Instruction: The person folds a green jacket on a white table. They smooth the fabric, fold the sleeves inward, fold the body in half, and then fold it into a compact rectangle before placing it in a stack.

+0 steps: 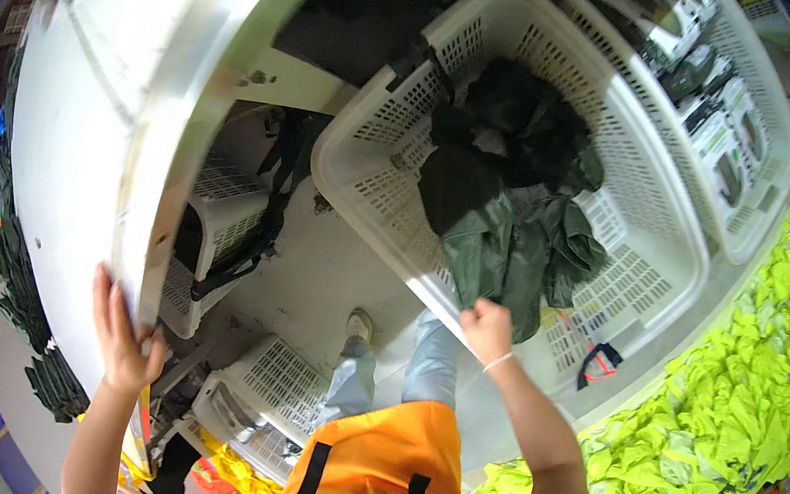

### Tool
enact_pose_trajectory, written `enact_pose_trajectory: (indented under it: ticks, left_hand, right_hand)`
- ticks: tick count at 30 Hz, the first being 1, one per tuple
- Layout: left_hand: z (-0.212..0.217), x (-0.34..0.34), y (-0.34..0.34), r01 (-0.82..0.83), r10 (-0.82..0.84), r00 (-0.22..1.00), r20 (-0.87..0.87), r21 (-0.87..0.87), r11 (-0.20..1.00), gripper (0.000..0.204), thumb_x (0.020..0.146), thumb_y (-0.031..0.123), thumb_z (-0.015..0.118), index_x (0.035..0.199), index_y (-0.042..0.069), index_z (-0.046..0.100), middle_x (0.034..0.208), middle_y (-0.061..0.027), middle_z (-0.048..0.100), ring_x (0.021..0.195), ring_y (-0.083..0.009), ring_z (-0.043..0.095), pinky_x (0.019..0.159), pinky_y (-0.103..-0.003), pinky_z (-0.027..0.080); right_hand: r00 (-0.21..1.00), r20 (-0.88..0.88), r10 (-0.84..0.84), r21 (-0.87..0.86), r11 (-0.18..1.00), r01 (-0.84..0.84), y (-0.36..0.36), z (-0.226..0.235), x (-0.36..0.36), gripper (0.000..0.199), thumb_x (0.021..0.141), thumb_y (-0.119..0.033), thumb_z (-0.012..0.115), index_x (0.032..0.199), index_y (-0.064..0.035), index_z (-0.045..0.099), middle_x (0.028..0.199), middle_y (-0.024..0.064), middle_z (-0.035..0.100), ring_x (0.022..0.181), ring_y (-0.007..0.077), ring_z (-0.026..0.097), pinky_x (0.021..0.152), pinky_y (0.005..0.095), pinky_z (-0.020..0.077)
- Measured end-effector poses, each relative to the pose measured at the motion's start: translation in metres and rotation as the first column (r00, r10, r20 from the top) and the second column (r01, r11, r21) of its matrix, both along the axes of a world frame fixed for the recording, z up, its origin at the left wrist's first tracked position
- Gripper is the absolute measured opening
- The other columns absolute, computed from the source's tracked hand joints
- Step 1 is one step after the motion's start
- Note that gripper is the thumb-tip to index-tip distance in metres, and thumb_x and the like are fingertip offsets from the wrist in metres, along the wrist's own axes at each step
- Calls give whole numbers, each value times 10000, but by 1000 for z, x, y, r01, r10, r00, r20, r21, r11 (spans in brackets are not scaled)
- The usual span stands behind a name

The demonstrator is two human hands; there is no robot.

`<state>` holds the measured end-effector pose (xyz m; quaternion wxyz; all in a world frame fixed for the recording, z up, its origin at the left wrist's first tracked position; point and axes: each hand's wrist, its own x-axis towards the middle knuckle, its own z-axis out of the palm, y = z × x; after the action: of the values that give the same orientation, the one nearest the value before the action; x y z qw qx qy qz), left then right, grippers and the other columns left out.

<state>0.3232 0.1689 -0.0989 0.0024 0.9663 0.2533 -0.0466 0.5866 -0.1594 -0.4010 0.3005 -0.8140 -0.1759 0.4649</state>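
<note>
My right hand (487, 332) is closed on the edge of a dark green garment (495, 256) at the near side of a white plastic basket (352, 195). The garment hangs over other dark, crumpled clothing (525, 114) in the basket; its full shape is hidden in the folds. To the left, my left hand (126, 336) rests at the edge of a white table (89, 164), its fingers stretched out along the top and the thumb by the rim. Nothing is held in it.
A second white basket (741, 230) with packaged items stands at the far right. Bright yellow-green garments (695, 411) are heaped along the right. Beneath the table is another basket (227, 223), and one more basket (280, 383) stands by my legs. Folded dark green garments (53, 381) lie at the far left.
</note>
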Motion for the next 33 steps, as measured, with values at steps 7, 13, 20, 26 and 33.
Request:
enact_pose_trajectory:
  ticks: [7, 13, 20, 26, 33]
  left_hand:
    - [-3, -4, -100, -12, 21, 999, 27, -293, 956, 858, 799, 295, 668, 1457, 57, 172, 1466, -253, 212, 1340, -416, 245, 1092, -511, 239]
    - [-67, 8, -216, 27, 828, 187, -528, -840, -542, 773, 866, 374, 587, 1455, 68, 190, 1460, -201, 273, 1327, -363, 302, 1088, -506, 254]
    - [-53, 3, -173, 160, 872, 256, -416, -872, -463, 708, 883, 364, 559, 1439, 71, 232, 1442, -197, 308, 1316, -347, 325, 1080, -494, 273]
    - [19, -54, -92, 70, 916, 400, -21, -996, -54, 654, 898, 355, 536, 1425, 73, 269, 1426, -194, 338, 1307, -334, 345, 1074, -483, 289]
    - [163, -178, -165, 271, 621, 723, 303, -951, 148, 595, 916, 344, 508, 1409, 75, 311, 1407, -189, 373, 1296, -318, 368, 1067, -471, 308]
  right_hand:
    - [819, 38, 573, 678, 587, -442, -12, 303, -53, 248, 693, -182, 607, 515, -78, 470, 484, 113, 493, 441, 318, 522, 415, 404, 421]
    - [264, -152, 952, 490, 305, -816, -110, 380, -128, 166, 703, -169, 607, 786, -34, 659, 791, 197, 643, 795, 365, 629, 672, 432, 504]
    - [323, -67, 944, -115, 314, -943, -77, 432, -168, 284, 797, -246, 554, 1044, -154, 661, 1032, 112, 657, 941, 317, 626, 786, 375, 511]
    - [653, 177, 737, 64, 653, -754, -80, 433, -224, 372, 836, -221, 516, 1199, -172, 579, 1212, 97, 590, 1065, 292, 574, 861, 355, 481]
    - [771, 189, 609, -16, 787, -617, -15, 447, -160, 717, 665, -277, 741, 1303, -108, 461, 1270, 183, 522, 1156, 335, 504, 965, 392, 421]
